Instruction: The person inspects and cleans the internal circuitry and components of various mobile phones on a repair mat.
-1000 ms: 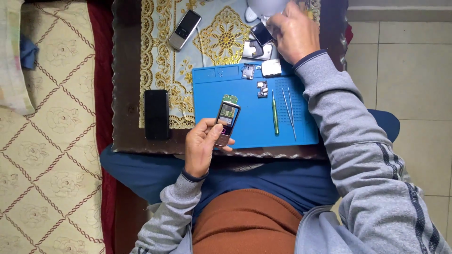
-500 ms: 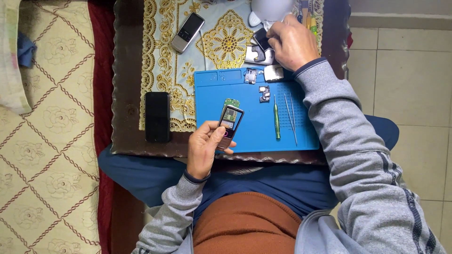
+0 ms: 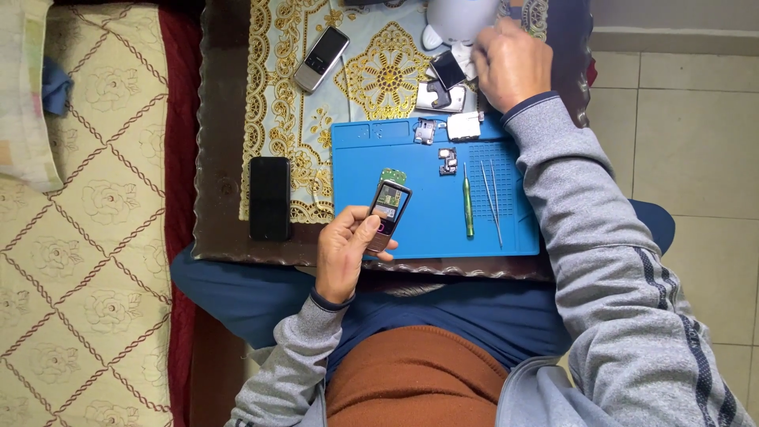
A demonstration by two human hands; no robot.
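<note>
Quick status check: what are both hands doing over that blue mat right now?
Left hand grips an opened phone over the blue mat. Right hand reaches to small parts beyond the mat. Green tool and tweezers lie untouched, nothing in the way.

Two hands show: the left hand [image 3: 344,257] at six o'clock and the right hand [image 3: 510,63] at one o'clock. Three whole phones are countable: an opened one [image 3: 387,215] at centre, a silver bar phone [image 3: 321,58] at eleven o'clock and a black slab phone [image 3: 269,198] at nine o'clock. On the single blue mat [image 3: 431,229] lie one green-handled tool [image 3: 467,209] and one pair of tweezers [image 3: 492,202].
</note>
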